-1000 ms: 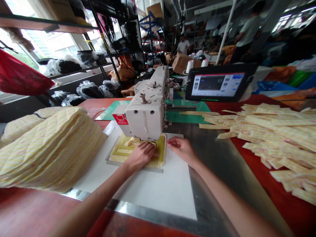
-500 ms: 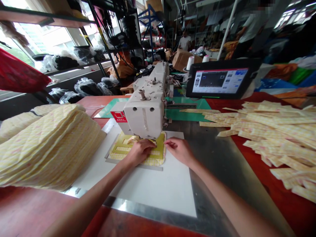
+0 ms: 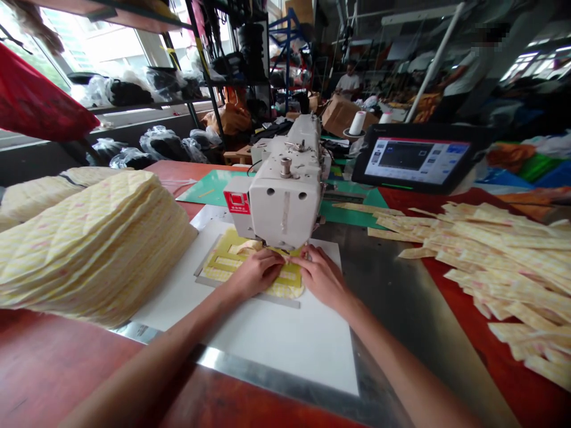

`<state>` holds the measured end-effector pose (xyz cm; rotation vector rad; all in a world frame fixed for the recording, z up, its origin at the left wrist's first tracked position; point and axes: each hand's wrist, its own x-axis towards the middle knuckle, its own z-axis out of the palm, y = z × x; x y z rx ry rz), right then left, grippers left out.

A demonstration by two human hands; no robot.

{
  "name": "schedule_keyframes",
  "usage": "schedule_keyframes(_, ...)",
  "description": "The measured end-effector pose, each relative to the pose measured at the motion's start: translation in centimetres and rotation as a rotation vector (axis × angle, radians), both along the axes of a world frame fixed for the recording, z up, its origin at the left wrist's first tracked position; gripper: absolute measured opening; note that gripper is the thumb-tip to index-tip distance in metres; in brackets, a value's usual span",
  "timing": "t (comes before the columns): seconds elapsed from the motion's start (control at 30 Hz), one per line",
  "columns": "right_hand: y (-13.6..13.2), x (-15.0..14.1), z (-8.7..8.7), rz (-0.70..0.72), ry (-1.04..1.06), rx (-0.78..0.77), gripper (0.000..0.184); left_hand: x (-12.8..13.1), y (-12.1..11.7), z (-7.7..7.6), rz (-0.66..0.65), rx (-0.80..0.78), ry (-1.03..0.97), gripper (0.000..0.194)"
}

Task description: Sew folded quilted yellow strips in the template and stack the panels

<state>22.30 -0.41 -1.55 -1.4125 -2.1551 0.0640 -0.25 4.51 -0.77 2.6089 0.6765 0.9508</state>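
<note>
A yellow quilted fabric piece [image 3: 227, 260] with cut-out openings lies on a white board [image 3: 276, 339], its far end under the head of a white industrial sewing machine [image 3: 283, 199]. My left hand [image 3: 254, 274] rests on the fabric just in front of the needle area. My right hand [image 3: 322, 276] presses on its right part, fingertips close to those of my left hand. The needle and presser foot are hidden by the machine head and my fingers.
A tall stack of quilted yellow pieces [image 3: 89, 244] rises to the left. Many cut quilted strips [image 3: 499, 261] lie on a red table to the right, behind them a tablet screen [image 3: 417, 161]. Green mats [image 3: 214, 187] lie behind the machine. A co-worker [image 3: 348, 85] stands far back.
My right hand has moved left from the fabric's right edge onto the piece, closer to my left hand. The whole view has shifted slightly with my head.
</note>
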Motion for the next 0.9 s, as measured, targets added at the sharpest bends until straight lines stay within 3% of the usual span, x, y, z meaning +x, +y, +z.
schedule_keyframes(0.33, -1.4, -0.6, 0.3, 0.065, -0.158, 0.07, 0.042, -0.5, -0.6, -0.2, -0.016, -0.008, 0.088, 0.03)
schedule_keyframes(0.47, -1.3, -1.5, 1.0, 0.058, -0.261, 0.086, 0.03, -0.8, -0.4, 0.4, -0.036, 0.042, 0.141, 0.031)
schedule_keyframes(0.6, -1.2, -1.9, 1.2, 0.037, -0.291, 0.116, 0.029, -1.3, -0.4, 0.9, 0.028, 0.103, 0.197, 0.029)
schedule_keyframes(0.9, -1.5, -0.8, 0.3, 0.042, -0.176, 0.077, 0.035, -2.0, -0.2, 0.4, 0.025, -0.119, 0.078, 0.023)
